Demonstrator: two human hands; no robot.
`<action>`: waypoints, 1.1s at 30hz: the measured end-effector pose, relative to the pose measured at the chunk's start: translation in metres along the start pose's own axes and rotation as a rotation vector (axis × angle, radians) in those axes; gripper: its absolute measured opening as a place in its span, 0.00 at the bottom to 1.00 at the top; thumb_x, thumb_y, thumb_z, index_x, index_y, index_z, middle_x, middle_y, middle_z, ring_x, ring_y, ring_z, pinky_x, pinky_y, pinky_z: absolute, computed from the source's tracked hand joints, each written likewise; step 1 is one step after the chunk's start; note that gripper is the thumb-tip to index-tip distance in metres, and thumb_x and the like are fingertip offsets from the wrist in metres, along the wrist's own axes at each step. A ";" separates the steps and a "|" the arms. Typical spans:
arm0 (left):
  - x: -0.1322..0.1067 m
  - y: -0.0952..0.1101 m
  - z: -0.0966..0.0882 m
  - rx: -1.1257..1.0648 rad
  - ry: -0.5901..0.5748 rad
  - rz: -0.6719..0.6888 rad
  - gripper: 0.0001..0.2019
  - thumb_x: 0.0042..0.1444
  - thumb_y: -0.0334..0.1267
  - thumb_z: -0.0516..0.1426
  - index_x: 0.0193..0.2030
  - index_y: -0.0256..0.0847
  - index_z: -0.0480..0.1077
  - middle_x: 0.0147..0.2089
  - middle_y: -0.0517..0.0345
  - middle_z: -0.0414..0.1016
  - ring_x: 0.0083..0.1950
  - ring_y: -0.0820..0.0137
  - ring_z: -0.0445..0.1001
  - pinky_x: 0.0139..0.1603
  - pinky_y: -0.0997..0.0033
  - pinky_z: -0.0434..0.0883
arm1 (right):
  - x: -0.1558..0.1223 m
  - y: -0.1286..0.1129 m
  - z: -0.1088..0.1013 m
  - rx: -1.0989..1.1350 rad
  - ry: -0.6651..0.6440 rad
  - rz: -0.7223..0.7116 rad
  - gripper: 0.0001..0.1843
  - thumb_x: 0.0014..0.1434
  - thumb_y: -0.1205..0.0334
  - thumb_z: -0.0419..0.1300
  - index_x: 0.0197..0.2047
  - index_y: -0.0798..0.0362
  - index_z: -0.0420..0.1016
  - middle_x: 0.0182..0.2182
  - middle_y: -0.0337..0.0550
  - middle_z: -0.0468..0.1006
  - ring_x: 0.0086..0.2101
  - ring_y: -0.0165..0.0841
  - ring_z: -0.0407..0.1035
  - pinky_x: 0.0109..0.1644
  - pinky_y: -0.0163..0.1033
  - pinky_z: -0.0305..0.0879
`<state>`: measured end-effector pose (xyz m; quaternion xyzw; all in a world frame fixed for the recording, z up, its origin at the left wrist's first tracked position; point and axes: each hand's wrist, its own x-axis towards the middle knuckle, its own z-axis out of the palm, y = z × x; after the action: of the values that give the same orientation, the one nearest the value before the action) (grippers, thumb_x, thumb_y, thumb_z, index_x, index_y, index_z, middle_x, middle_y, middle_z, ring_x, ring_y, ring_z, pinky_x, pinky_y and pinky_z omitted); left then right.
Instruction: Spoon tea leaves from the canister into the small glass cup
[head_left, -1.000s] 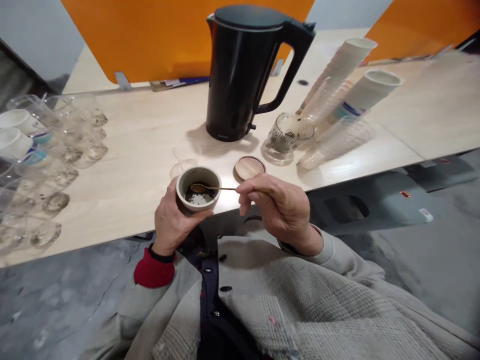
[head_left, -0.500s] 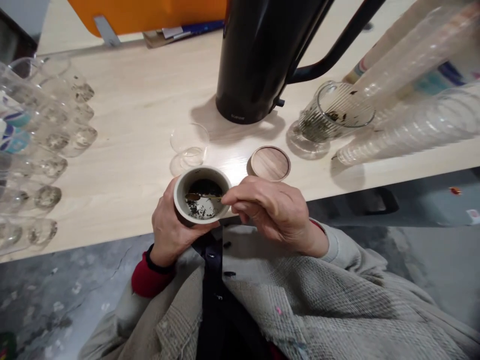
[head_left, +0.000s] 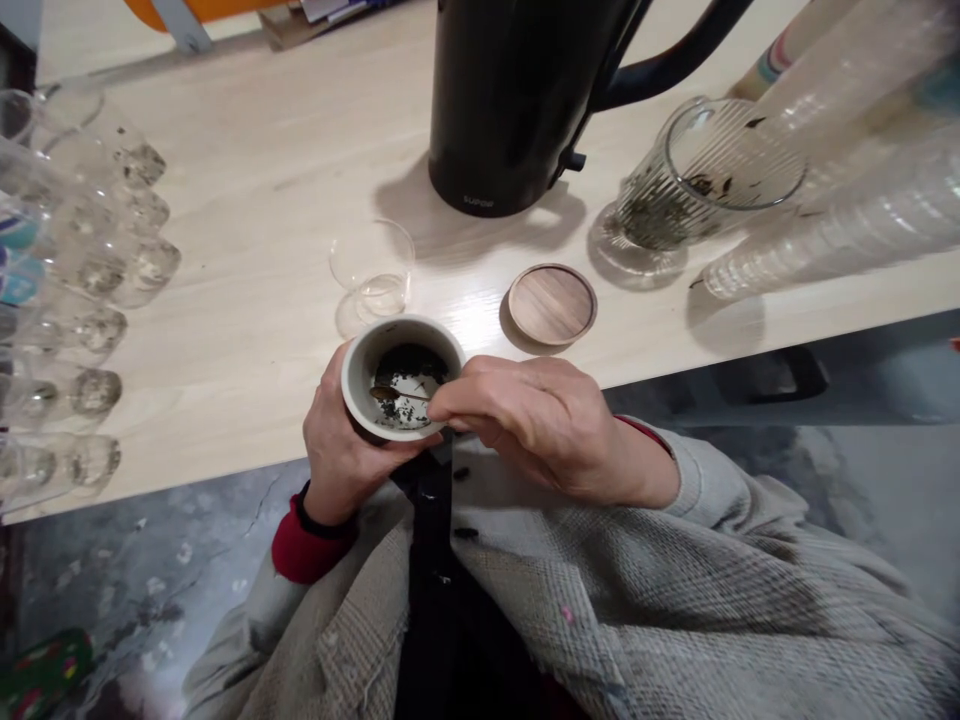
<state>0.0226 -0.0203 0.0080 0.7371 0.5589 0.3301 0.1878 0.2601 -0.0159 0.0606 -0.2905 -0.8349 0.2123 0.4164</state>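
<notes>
A: Where do the hands stand?

B: The left hand point(head_left: 337, 440) wraps the small jar point(head_left: 403, 377) at the surface point(head_left: 247, 250) edge. The right hand point(head_left: 525, 415) pinches a thin spoon point(head_left: 397, 394), its bowl down among the dark tea leaves.

A: How far along?

B: I judge mid-scoop: the wooden lid point(head_left: 553, 304) is off, and the clear cup point(head_left: 373, 268) behind looks empty. The kettle point(head_left: 517, 90) waits beyond.
</notes>
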 end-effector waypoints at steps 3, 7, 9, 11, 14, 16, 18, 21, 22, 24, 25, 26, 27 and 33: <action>0.000 0.000 0.000 -0.005 -0.006 -0.008 0.56 0.43 0.67 0.74 0.75 0.49 0.59 0.68 0.48 0.77 0.66 0.47 0.80 0.63 0.47 0.81 | 0.001 -0.001 -0.005 0.046 -0.040 0.010 0.11 0.76 0.70 0.52 0.52 0.49 0.73 0.37 0.40 0.80 0.36 0.30 0.75 0.39 0.35 0.73; 0.000 -0.002 0.000 0.014 -0.028 -0.052 0.60 0.38 0.68 0.76 0.75 0.47 0.59 0.69 0.45 0.76 0.67 0.45 0.79 0.66 0.45 0.79 | 0.004 -0.006 -0.014 0.161 -0.044 0.134 0.10 0.77 0.67 0.54 0.49 0.47 0.77 0.35 0.38 0.81 0.32 0.28 0.76 0.36 0.34 0.74; 0.001 -0.002 0.000 0.008 -0.028 -0.044 0.60 0.38 0.69 0.76 0.74 0.46 0.59 0.70 0.44 0.76 0.68 0.45 0.78 0.67 0.46 0.78 | 0.004 -0.008 -0.015 0.246 0.019 0.235 0.10 0.78 0.66 0.56 0.47 0.47 0.78 0.31 0.35 0.79 0.26 0.26 0.73 0.31 0.33 0.72; 0.001 -0.003 0.000 -0.001 -0.027 -0.024 0.59 0.40 0.69 0.75 0.74 0.45 0.59 0.70 0.44 0.76 0.68 0.46 0.78 0.67 0.47 0.78 | 0.002 -0.009 -0.013 0.357 0.153 0.346 0.09 0.78 0.61 0.57 0.46 0.48 0.79 0.27 0.32 0.76 0.21 0.24 0.68 0.25 0.31 0.68; 0.002 -0.002 0.000 -0.009 -0.023 -0.004 0.58 0.42 0.70 0.74 0.74 0.45 0.60 0.70 0.45 0.76 0.68 0.48 0.79 0.67 0.48 0.78 | -0.001 -0.008 -0.007 0.499 0.367 0.481 0.12 0.77 0.52 0.61 0.43 0.48 0.80 0.26 0.32 0.75 0.17 0.22 0.64 0.18 0.30 0.60; 0.003 -0.002 0.000 -0.006 -0.022 -0.007 0.58 0.42 0.71 0.74 0.74 0.46 0.60 0.70 0.44 0.76 0.67 0.48 0.79 0.67 0.48 0.78 | -0.002 -0.006 -0.004 0.535 0.450 0.504 0.14 0.75 0.48 0.63 0.42 0.48 0.80 0.26 0.32 0.75 0.17 0.21 0.63 0.16 0.29 0.56; 0.003 -0.002 0.001 -0.002 -0.018 -0.011 0.58 0.41 0.71 0.74 0.73 0.46 0.60 0.70 0.44 0.76 0.66 0.48 0.80 0.66 0.49 0.79 | -0.002 -0.004 -0.002 0.540 0.503 0.500 0.15 0.74 0.47 0.64 0.41 0.49 0.79 0.26 0.33 0.76 0.17 0.21 0.63 0.15 0.29 0.55; 0.002 -0.003 0.002 -0.009 0.002 0.012 0.57 0.42 0.71 0.74 0.73 0.46 0.61 0.69 0.44 0.77 0.63 0.49 0.82 0.62 0.51 0.80 | -0.002 -0.001 -0.001 0.540 0.566 0.500 0.14 0.74 0.48 0.65 0.42 0.49 0.79 0.27 0.32 0.76 0.17 0.21 0.63 0.15 0.29 0.56; 0.002 -0.003 0.003 -0.014 0.011 0.024 0.56 0.43 0.70 0.73 0.73 0.46 0.61 0.69 0.44 0.78 0.62 0.50 0.83 0.61 0.51 0.81 | -0.002 -0.001 -0.001 0.542 0.589 0.500 0.14 0.73 0.48 0.65 0.42 0.49 0.79 0.26 0.32 0.76 0.16 0.21 0.63 0.15 0.28 0.55; 0.001 -0.004 0.004 -0.019 0.028 0.044 0.55 0.45 0.70 0.73 0.73 0.46 0.60 0.68 0.45 0.78 0.61 0.51 0.83 0.60 0.51 0.81 | -0.003 0.000 -0.001 0.544 0.631 0.506 0.13 0.72 0.49 0.67 0.41 0.49 0.79 0.26 0.32 0.76 0.16 0.20 0.63 0.15 0.28 0.55; 0.001 -0.005 0.004 -0.017 0.036 0.049 0.55 0.45 0.70 0.73 0.73 0.46 0.60 0.67 0.45 0.79 0.60 0.51 0.84 0.60 0.51 0.81 | -0.003 0.000 0.000 0.544 0.651 0.512 0.13 0.71 0.48 0.68 0.41 0.49 0.79 0.26 0.31 0.76 0.16 0.20 0.63 0.15 0.28 0.55; 0.000 -0.005 0.005 -0.014 0.044 0.050 0.55 0.45 0.70 0.73 0.74 0.46 0.60 0.67 0.45 0.79 0.60 0.51 0.84 0.60 0.51 0.82 | -0.002 0.000 0.000 0.546 0.670 0.517 0.14 0.71 0.48 0.68 0.41 0.49 0.79 0.25 0.31 0.76 0.16 0.21 0.63 0.15 0.28 0.55; 0.000 -0.006 0.006 -0.010 0.053 0.051 0.55 0.45 0.70 0.73 0.74 0.46 0.60 0.67 0.45 0.79 0.60 0.51 0.84 0.60 0.50 0.82 | -0.002 0.000 -0.001 0.548 0.688 0.522 0.14 0.70 0.47 0.69 0.41 0.49 0.79 0.25 0.31 0.76 0.16 0.21 0.63 0.15 0.28 0.55; -0.001 -0.008 0.008 -0.005 0.075 0.071 0.55 0.45 0.70 0.73 0.74 0.47 0.61 0.66 0.45 0.80 0.59 0.51 0.84 0.59 0.51 0.82 | 0.012 0.001 -0.008 0.553 0.799 0.435 0.14 0.70 0.48 0.69 0.40 0.49 0.78 0.24 0.30 0.74 0.16 0.21 0.64 0.15 0.28 0.55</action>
<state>0.0219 -0.0176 -0.0030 0.7431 0.5381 0.3654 0.1570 0.2615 -0.0065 0.0712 -0.3946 -0.4445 0.3786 0.7095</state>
